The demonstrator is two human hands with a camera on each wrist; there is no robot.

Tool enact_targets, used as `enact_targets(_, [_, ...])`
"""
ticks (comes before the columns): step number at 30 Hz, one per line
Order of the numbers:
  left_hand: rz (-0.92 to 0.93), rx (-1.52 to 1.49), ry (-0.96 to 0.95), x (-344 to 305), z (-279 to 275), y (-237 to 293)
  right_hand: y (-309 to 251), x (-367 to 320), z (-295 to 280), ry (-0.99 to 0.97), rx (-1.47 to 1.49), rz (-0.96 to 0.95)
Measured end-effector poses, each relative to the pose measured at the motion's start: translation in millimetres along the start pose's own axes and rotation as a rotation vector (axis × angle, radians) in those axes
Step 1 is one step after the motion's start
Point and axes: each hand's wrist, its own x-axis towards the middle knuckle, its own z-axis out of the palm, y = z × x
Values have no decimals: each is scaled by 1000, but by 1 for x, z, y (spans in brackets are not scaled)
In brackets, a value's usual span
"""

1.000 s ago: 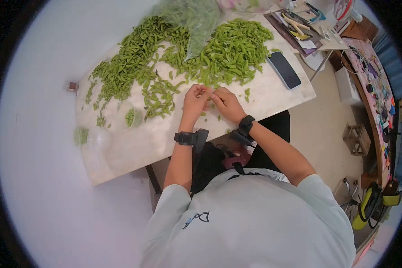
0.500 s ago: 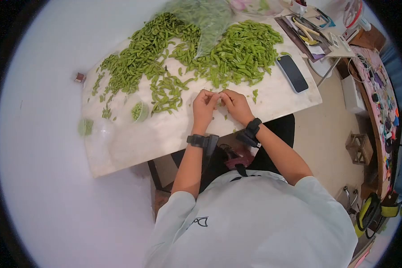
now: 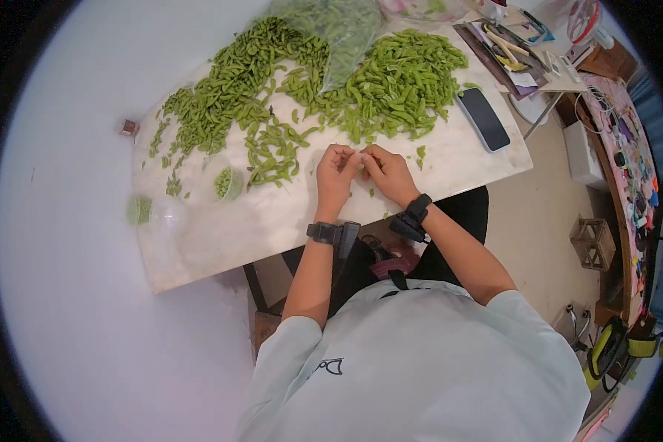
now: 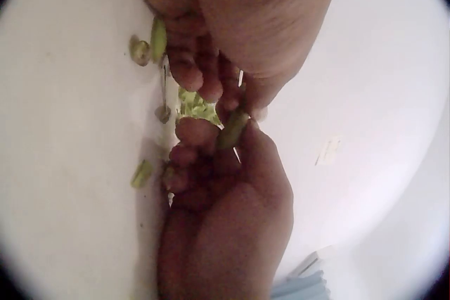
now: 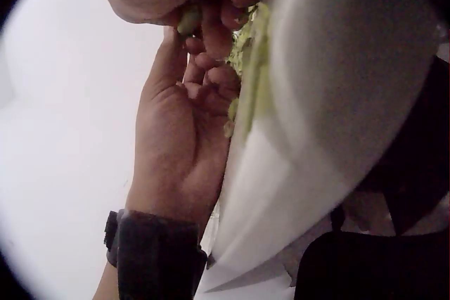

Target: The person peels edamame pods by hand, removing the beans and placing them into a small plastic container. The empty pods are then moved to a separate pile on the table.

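Observation:
Over the front part of the table, my left hand [image 3: 334,180] and right hand [image 3: 390,177] meet at the fingertips. Between them is a small green soybean pod [image 4: 233,130]. My right thumb and fingers pinch the pod along its length, and the left thumb and fingertip hold its upper end in the left wrist view. The right wrist view shows the same pod [image 5: 188,20] partly covered by the right fingers. Just beyond the hands lies a large heap of bright green pods [image 3: 401,85]. Loose pod pieces [image 4: 143,173] are scattered on the tabletop beside the fingers.
Darker pods [image 3: 221,110] spread across the table's left half, with a clear plastic bag [image 3: 339,37] of pods behind. A cup of shelled beans [image 3: 228,183] stands left of the hands, another container [image 3: 140,210] near the left edge. A phone [image 3: 483,120] lies at right.
The head view has shifted slightly. Both hands stay in nearly the same place; the left fingers have changed their hold and now meet the right fingertips more closely.

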Motion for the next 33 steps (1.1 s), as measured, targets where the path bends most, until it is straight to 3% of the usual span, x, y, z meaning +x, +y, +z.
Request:
enact_targets(5, [-14,-50,12,4,-3,0,3,7,3,-15,29,-57])
enact_targets(11, [-43,-131,1,24,-12,-2,-16,39,-16,-290,153,130])
enact_targets(14, [-18,-118,-32,32,-13,-2,-6,47,-16,-354,274,119])
enact_targets(17, [-19,-69,-49,28,-12,-5,7,47,-11,-325,172,-9])
enact_targets(20, [21,-65,-70,26,-11,-8,6,40,-14,-366,323,91])
enact_targets(23, [33,-18,-71,26,-10,-6,12,45,-15,-335,224,28])
enact_targets(29, [52,-69,-74,24,-9,-6,15,44,-15,-333,372,94])
enact_targets(33, [-102,-26,-136,22,-6,6,18,41,-12,-286,280,52])
